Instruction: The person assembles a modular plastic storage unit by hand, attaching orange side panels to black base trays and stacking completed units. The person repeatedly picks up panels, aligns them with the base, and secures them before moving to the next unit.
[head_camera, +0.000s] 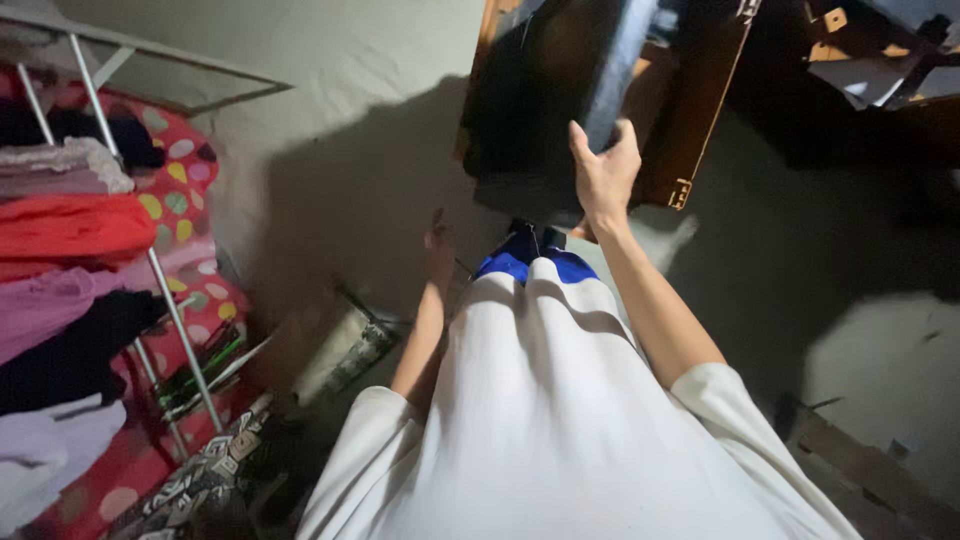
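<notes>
My right hand (603, 170) is raised and grips the lower edge of a large dark boxy object (545, 85) that leans against a wooden piece with a metal hinge (690, 130). Down by my side, my left hand (438, 248) hangs in shadow with its fingers loosely apart, holding nothing that I can see. I am looking down along my own white shirt (545, 400) and blue shorts (525, 262).
A metal clothes rack (165, 290) stands at the left with folded red, purple, black and white clothes (60, 290) and a red dotted cloth behind. A patterned cloth (190, 480) lies low left. Dark clutter and boards (870, 50) fill the top right. Wooden planks (870, 470) lie low right.
</notes>
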